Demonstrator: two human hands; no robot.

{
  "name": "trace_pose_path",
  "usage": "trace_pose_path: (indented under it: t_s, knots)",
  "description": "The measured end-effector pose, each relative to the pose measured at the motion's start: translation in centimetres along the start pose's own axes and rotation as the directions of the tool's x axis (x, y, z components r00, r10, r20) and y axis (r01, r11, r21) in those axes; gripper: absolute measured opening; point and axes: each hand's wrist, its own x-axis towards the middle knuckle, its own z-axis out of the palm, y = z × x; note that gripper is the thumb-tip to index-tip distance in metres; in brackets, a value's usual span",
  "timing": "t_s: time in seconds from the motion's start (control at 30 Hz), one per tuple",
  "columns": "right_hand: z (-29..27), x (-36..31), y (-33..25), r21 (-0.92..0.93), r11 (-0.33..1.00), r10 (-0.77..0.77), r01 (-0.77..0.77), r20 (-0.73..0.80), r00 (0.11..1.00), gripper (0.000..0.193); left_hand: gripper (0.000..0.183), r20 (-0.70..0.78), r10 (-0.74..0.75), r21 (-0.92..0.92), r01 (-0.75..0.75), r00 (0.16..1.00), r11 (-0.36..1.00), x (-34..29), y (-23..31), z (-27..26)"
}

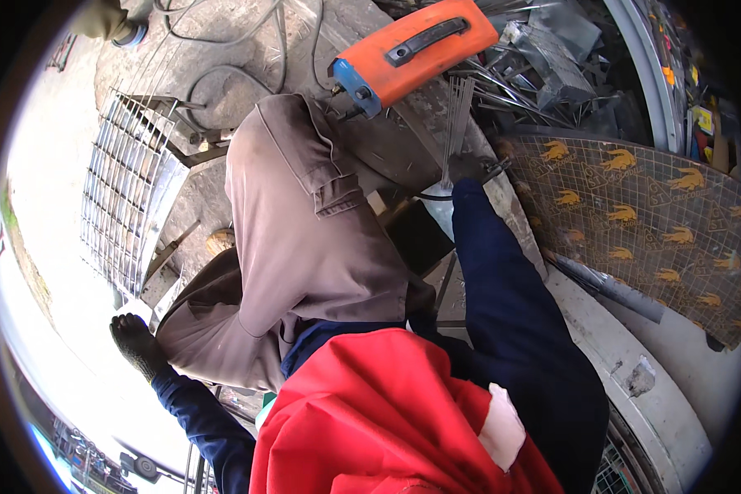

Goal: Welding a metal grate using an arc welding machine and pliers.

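Note:
My right hand (468,168), in a dark glove, reaches forward to the lower end of a bundle of thin grey rods (458,115), which look like welding electrodes. Its fingers merge with the dark background, so their grip is unclear. Beside it lies a dark clamp-like piece (496,169), and a black cable (435,197) runs toward my right wrist. My left hand (137,342), also gloved, is out at the left beside my bent leg, its fingers loosely extended and nothing visible in them. Beyond it leans a welded metal grid (126,189).
An orange welding machine (426,51) with a black handle stands ahead, cables (222,70) looping behind it. Scrap metal (552,70) is heaped at the far right. A brown printed board (634,214) borders my right arm. Red cloth (370,420) hangs at the bottom.

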Motion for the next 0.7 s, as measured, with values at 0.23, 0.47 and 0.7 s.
trace_pose_path:
  t_s: [0.23,0.47,0.7]
  knots:
    - [3.5,1.1,-0.8,-0.104,0.993,-0.055,0.061,0.061,0.997,0.043,0.024,0.038,-0.18,-0.475,0.176,0.983,0.862,0.5,3.2,2.2]
    - [4.0,5.1,5.8,-0.276,0.951,-0.148,0.136,-0.024,0.989,0.043,0.025,0.028,-0.166,-0.394,0.164,0.986,0.904,0.7,4.1,8.1]
    - [-0.9,-1.2,-4.4,0.016,0.992,-0.125,0.126,-0.08,0.989,0.038,0.025,0.045,-0.151,-0.408,0.156,0.987,0.9,-0.6,4.5,4.1]
